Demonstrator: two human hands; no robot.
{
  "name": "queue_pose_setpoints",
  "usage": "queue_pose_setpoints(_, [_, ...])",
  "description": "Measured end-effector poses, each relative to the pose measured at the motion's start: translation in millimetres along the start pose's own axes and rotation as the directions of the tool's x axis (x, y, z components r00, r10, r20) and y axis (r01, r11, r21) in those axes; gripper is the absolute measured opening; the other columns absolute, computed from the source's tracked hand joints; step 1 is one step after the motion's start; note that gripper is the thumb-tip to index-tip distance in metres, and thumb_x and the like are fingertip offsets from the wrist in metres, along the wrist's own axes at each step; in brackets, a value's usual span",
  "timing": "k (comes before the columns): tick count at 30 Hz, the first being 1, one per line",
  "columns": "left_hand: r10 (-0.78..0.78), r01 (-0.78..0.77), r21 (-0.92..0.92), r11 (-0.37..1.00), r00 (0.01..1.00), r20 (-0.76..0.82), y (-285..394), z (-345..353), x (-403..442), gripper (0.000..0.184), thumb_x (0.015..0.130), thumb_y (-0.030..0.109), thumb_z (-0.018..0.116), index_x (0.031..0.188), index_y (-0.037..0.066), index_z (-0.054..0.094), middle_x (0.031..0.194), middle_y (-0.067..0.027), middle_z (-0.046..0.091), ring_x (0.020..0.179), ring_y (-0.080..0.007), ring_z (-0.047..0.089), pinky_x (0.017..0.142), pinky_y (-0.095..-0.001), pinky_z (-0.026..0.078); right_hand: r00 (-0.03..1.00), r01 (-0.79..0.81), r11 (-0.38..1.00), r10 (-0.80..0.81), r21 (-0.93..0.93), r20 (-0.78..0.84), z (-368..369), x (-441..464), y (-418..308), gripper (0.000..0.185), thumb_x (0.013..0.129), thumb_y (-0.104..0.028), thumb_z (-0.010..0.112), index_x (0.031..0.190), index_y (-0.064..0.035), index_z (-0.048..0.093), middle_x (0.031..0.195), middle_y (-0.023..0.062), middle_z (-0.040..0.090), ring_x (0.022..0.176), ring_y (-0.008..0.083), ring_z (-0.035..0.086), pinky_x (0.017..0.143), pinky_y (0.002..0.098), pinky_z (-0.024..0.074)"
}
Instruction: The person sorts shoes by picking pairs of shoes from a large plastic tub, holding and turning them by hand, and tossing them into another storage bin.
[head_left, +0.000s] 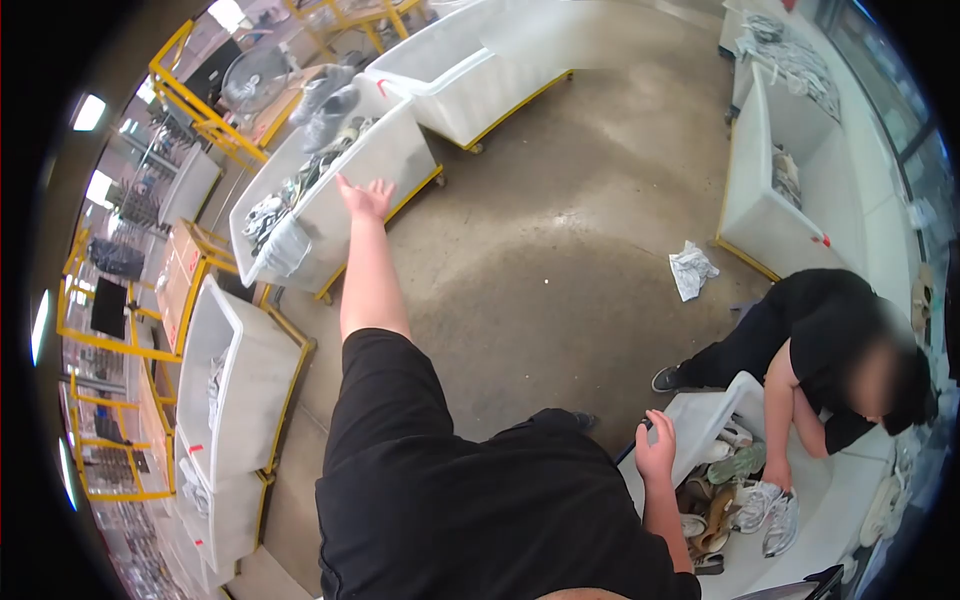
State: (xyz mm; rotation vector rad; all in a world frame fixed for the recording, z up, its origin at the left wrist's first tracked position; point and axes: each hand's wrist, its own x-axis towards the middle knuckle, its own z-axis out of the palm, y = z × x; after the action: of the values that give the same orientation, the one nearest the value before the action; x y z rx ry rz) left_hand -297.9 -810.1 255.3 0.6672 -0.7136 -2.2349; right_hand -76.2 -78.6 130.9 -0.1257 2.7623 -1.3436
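Observation:
My left arm reaches far out, and my left hand (368, 200) is open with fingers spread and nothing in it. It appears in front of the near side of a white bin (385, 165) filled with shoes and plastic-wrapped things; I cannot tell whether it touches the bin. My right hand (656, 447) is curled beside the rim of another white bin (690, 415), with a small dark thing at its fingers that I cannot make out. Inside that bin lie several shoes, among them a brown shoe (716, 518) and a green shoe (738, 465).
At the right a co-worker in black bends over the shoe bin, one hand on grey-white sneakers (780, 515). A crumpled white bag (692, 271) lies on the concrete floor (540, 300). More wheeled bins (240, 390) line the left, beside yellow frames (205, 110) and a fan (255, 80).

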Motion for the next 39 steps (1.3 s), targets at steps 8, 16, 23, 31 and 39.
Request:
queue_pose_setpoints(8, [-0.669, -0.004, 0.965, -0.261, 0.721, -0.177, -355, -91, -181, 0.064, 0.098, 0.041, 0.068, 0.149, 0.005, 0.054, 0.142, -0.0157, 0.062, 0.133, -0.0314, 0.058, 0.107, -0.0470, 0.050, 0.972, -0.025, 0.995, 0.047, 0.098, -0.230, -46, -95, 37, 0.026, 0.091, -0.013, 0.070, 0.115, -0.0043, 0.072, 0.115, 0.0174, 0.071, 0.111, 0.0385, 0.066, 0.098, 0.0452, 0.0533])
queue_pose_setpoints(16, [-0.987, -0.569, 0.819, 0.070, -0.157, -0.024, -494, -91, -552, 0.059, 0.104, 0.039, 0.066, 0.146, -0.001, 0.056, 0.143, -0.0149, 0.064, 0.134, -0.0249, 0.059, 0.114, -0.0366, 0.044, 0.712, -0.276, 0.961, 0.199, -0.008, -0.674, -125, -205, 81, 0.030, 0.088, -0.008, 0.071, 0.117, -0.0026, 0.070, 0.119, 0.0186, 0.070, 0.113, 0.0395, 0.064, 0.099, 0.0467, 0.0516])
queue_pose_setpoints(23, [-0.968, -0.053, 0.994, -0.094, -0.230, -0.104, -566, -19, -746, 0.078, 0.103, 0.056, 0.059, 0.159, 0.005, 0.040, 0.150, -0.0145, 0.056, 0.138, -0.0288, 0.053, 0.115, -0.0465, 0.042, 0.150, -0.477, 0.872, 0.200, 0.106, -0.968, -310, -254, 166, 0.046, 0.093, -0.015, 0.071, 0.136, -0.0015, 0.061, 0.132, 0.0153, 0.065, 0.121, 0.0277, 0.062, 0.103, 0.0403, 0.0491])
queue_pose_setpoints(31, [-0.823, 0.405, 0.793, -0.456, -0.531, -0.203, -665, -21, -877, 0.050, 0.100, 0.047, 0.067, 0.131, 0.009, 0.061, 0.122, -0.0057, 0.072, 0.113, -0.0287, 0.068, 0.102, -0.0478, 0.056, 0.371, -0.418, 0.586, 0.807, 0.694, -0.458, -380, -228, 256, 0.074, 0.085, -0.022, 0.075, 0.151, -0.0035, 0.048, 0.136, 0.0196, 0.061, 0.121, 0.0257, 0.063, 0.101, 0.0395, 0.0508])
queue_pose_setpoints(39, [-0.949, 0.328, 0.922, -0.206, -0.296, -0.107, -560, -41, -841, 0.045, 0.097, 0.021, 0.072, 0.137, 0.009, 0.056, 0.117, -0.0079, 0.071, 0.105, -0.0215, 0.071, 0.095, -0.0430, 0.060, 0.328, 0.212, 0.313, 0.870, 0.926, -0.370, -287, -311, 186, 0.069, 0.086, -0.004, 0.051, 0.154, 0.0001, 0.042, 0.142, 0.0176, 0.058, 0.124, 0.0263, 0.062, 0.104, 0.0358, 0.0510])
